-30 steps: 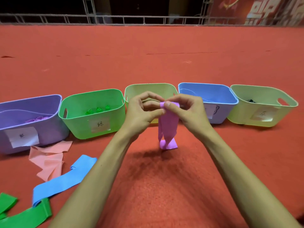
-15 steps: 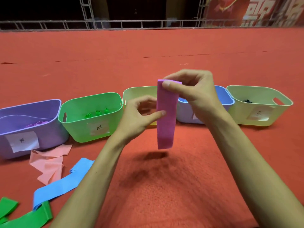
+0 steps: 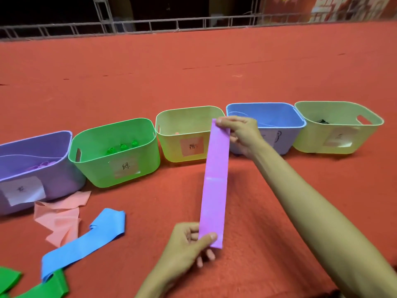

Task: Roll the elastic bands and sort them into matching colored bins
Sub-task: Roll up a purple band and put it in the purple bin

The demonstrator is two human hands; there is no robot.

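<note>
Two hands are holding the purple band (image 3: pixel 214 181) straight above the red carpet (image 3: pixel 193 72), right hand (image 3: pixel 241 133) pinching its far end, left hand (image 3: pixel 184 244) its near end, so rolling it from one end is probably coming next.

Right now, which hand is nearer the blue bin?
Right. The right hand pinches the top of the purple band beside the front left corner of the blue bin; the left hand pinches its bottom end, much closer to the person.
</note>
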